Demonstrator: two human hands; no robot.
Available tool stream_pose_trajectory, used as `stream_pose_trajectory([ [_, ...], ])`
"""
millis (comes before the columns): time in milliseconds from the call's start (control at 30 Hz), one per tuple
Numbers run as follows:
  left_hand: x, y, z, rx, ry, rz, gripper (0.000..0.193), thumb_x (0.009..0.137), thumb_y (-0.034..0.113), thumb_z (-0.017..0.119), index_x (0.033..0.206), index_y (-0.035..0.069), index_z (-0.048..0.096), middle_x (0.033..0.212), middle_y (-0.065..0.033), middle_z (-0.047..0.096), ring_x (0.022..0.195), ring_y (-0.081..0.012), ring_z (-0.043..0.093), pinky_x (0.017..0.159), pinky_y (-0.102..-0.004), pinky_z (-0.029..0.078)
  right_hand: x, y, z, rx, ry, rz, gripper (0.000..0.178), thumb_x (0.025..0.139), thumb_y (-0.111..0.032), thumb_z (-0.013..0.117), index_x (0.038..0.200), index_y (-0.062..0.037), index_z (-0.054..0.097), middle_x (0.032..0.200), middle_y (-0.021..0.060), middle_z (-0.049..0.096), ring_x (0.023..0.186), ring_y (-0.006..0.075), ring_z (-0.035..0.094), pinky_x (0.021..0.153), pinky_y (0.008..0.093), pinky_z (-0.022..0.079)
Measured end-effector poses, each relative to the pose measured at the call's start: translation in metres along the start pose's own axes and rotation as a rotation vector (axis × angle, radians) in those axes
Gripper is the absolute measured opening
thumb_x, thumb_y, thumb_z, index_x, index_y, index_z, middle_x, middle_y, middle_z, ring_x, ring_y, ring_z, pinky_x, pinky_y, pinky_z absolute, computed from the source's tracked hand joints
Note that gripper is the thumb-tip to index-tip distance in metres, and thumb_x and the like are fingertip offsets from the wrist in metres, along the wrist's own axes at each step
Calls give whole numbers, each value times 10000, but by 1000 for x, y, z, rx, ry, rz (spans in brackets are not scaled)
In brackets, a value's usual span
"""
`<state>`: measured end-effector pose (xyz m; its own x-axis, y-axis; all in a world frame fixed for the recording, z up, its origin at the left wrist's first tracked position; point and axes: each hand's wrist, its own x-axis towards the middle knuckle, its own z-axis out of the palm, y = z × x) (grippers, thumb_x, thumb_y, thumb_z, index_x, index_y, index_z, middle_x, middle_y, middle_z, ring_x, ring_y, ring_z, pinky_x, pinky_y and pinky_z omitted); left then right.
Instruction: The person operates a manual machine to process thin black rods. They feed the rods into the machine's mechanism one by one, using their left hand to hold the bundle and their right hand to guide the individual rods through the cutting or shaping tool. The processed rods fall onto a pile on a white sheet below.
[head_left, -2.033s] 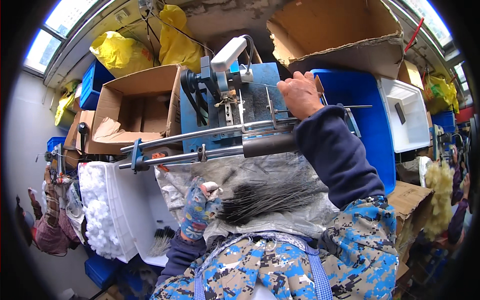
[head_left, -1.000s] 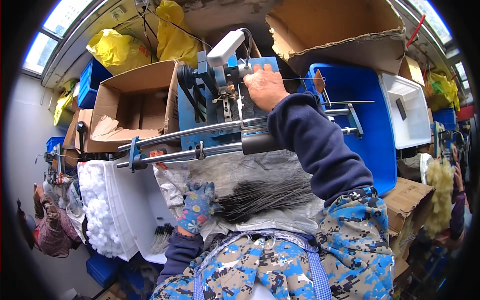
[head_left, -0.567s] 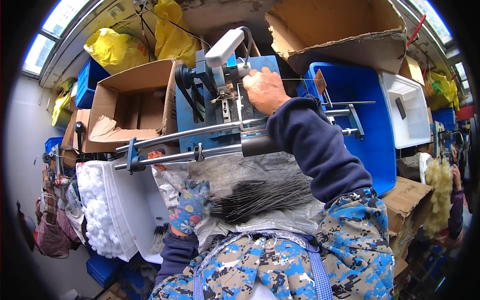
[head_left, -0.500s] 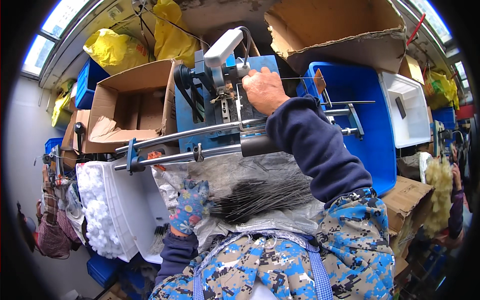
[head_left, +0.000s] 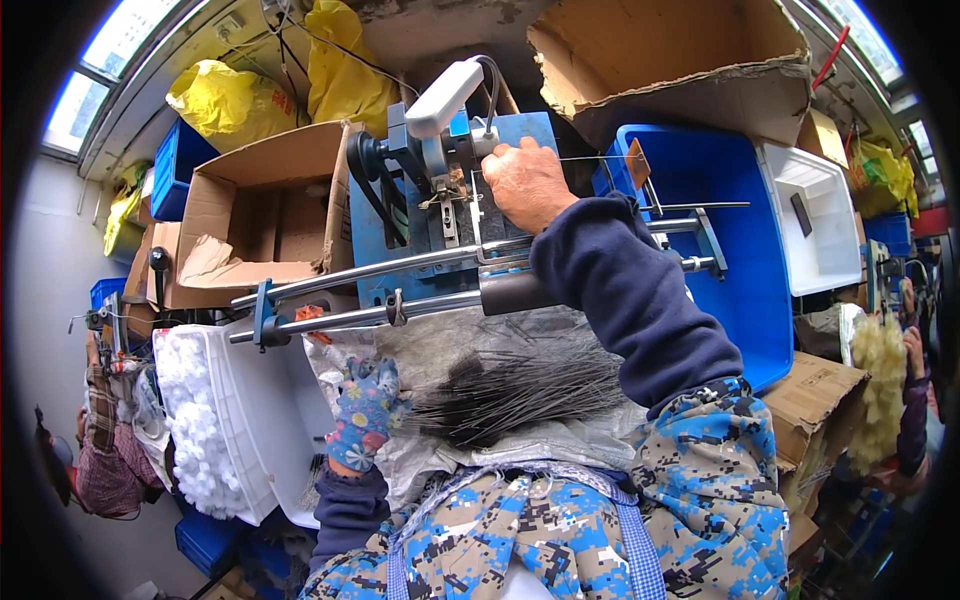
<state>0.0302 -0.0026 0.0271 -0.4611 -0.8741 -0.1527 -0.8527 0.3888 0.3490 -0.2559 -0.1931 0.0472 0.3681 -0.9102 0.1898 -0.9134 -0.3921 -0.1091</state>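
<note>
A belt-driven machine (head_left: 400, 145) on a blue metal baseplate (head_left: 530, 125), a carton (head_left: 270, 155) off its left edge, a plastic bin (head_left: 745, 315) off its right, and a co-worker (head_left: 115, 468) at another machine (head_left: 104, 318) mark this as a workshop.

You've 1 R hand (head_left: 528, 186), 1 o'clk, & 1 L hand (head_left: 360, 415), 7-8 o'clk. 1 machine (head_left: 432, 160), 12; 2 steel rods (head_left: 345, 318), 9 to 3; 1 thin wire (head_left: 596, 157), 1 o'clk. At 6, 1 dark wire pile (head_left: 515, 395), pcs too many to ct. 3 lg ctns (head_left: 265, 160) (10, 1, 3-4), 1 lg blue bin (head_left: 742, 305) (2-3), 3 white bins (head_left: 236, 420) (2 at 8, 1 at 2-3), 2 lg yellow bags (head_left: 225, 105) (10, 11).
</note>
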Motion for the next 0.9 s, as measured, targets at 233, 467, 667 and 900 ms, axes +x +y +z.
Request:
stream_pose_trajectory([
  [233,2,9,-2,43,2,28,292,653,128,685,912,37,585,827,-126,601,830,-355,559,886,-451,401,-1,1,0,-15,19,11,107,741,-110,526,798,-76,610,831,77,607,817,276,568,670,387,462],
  [467,-9,-14,33,-200,91,-142,352,648,107,677,979,38,582,854,-112,596,848,-325,574,884,-432,406,1,3,5,79,42,-20,102,745,-111,519,763,-67,610,811,85,607,803,293,564,679,398,466],
  [667,0,5,8,109,116,27,371,645,82,679,990,26,557,874,-130,592,847,-332,573,845,-421,425,8,6,9,131,-90,76,179,771,-173,493,857,-120,641,911,63,616,924,265,527,792,474,371],
  [900,2,12,-8,51,151,56,257,628,62,678,875,59,608,816,-136,568,814,-340,550,710,-416,445,-16,14,-13,-35,-2,206,283,752,-244,582,933,-29,616,1069,122,526,1008,287,444,794,450,318],
])
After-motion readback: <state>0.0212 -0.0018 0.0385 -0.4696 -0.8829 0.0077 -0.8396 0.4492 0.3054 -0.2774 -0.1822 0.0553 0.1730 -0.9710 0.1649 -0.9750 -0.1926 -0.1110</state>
